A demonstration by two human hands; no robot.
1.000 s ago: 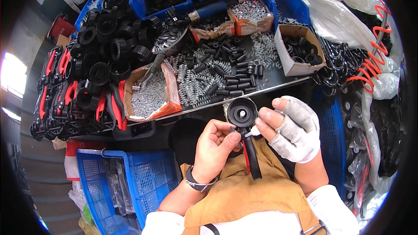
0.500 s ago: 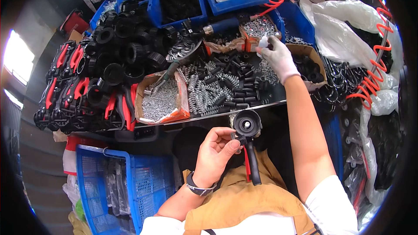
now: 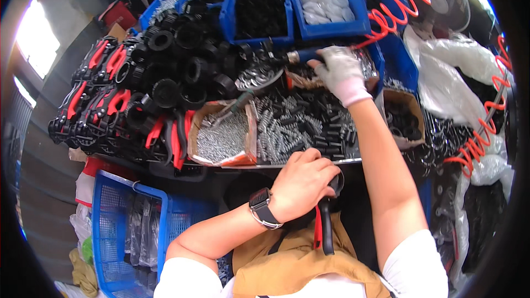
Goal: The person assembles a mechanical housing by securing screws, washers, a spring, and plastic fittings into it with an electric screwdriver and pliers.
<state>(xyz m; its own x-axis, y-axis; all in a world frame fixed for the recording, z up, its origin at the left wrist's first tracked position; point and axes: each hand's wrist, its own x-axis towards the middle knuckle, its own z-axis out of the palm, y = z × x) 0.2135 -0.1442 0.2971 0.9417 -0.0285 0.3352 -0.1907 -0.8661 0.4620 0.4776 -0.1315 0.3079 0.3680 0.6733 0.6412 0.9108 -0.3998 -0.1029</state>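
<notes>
My left hand point(image 3: 306, 182) lies palm down, its fingers curled over the round black head point(image 3: 337, 183) of a tool with one black handle point(image 3: 327, 229) and one red handle point(image 3: 318, 230). The hand hides most of the head. Higher up, my gloved right hand point(image 3: 341, 74) is at a blue air screwdriver point(image 3: 306, 54), thumb and fingers on either side of its body. The screwdriver's metal tip sticks out to the left. Under that hand are small boxes of metal parts, partly covered.
Springs point(image 3: 276, 138) and black sleeves lie on the bench beside a box of small metal pins point(image 3: 221, 140). Black rings point(image 3: 165, 92) and red-and-black tools point(image 3: 94, 96) are heaped left. Blue bins point(image 3: 292, 16) line the back. Red coiled hoses point(image 3: 408, 0) hang right; a blue basket point(image 3: 160, 193) stands below left.
My right hand has moved left onto the air screwdriver, and the white piece it held is out of sight. My left hand has gone from holding a small spring to covering the tool's round head.
</notes>
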